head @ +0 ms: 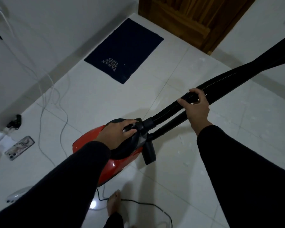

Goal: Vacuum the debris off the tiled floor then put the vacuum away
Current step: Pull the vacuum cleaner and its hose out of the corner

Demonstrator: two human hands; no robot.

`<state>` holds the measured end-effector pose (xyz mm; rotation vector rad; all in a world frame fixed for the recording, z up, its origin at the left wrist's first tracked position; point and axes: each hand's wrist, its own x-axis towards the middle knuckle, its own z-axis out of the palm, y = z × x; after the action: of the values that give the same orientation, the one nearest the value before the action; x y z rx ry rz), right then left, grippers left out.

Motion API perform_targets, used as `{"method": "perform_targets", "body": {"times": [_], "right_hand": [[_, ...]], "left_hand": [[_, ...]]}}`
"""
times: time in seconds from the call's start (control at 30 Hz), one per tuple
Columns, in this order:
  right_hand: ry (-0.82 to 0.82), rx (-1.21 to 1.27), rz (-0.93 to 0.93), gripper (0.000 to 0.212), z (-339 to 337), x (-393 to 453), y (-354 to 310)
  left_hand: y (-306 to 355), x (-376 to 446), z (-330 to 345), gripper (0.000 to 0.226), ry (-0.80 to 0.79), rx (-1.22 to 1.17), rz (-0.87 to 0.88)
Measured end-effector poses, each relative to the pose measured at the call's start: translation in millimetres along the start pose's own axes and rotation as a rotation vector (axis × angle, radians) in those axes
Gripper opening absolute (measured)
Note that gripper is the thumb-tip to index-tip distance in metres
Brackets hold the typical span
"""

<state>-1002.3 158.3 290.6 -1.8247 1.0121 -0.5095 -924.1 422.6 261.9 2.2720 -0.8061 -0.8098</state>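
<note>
Left hand (pixel 120 132) grips red canister vacuum (pixel 112 165) handle; right hand (pixel 196 106) fingers clasp ribbed hose (pixel 168 109); best keep nozzle low over white debris (pixel 184 145).

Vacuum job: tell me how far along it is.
Done: nothing is clearly finished; pale specks still dot the tiled floor right of the red vacuum. In hand: the left hand holds the vacuum's top handle and the right hand holds the ribbed hose; the nozzle end is out of view. Left: clearing the specks, then putting the vacuum away.
</note>
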Motion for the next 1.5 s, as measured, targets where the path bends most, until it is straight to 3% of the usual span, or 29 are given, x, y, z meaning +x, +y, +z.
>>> {"method": "perform_targets", "body": {"times": [0.4,0.83,1.2,1.5], "right_hand": [[-0.063,-0.026,-0.113,0.042,1,-51,95],[-0.129,-0.042,-0.250,0.043,80,-23,248],[-0.087,-0.015,-0.472,0.045,132,3,301],[-0.023,-0.167,-0.508,0.047,139,-19,313]], "left_hand": [[-61,-42,129,0.042,0.129,-0.055,-0.051],[-165,22,276,0.041,0.291,-0.136,-0.109],[-216,91,303,0.038,0.407,-0.122,0.024],[-218,92,305,0.045,0.396,-0.149,-0.044]]}}
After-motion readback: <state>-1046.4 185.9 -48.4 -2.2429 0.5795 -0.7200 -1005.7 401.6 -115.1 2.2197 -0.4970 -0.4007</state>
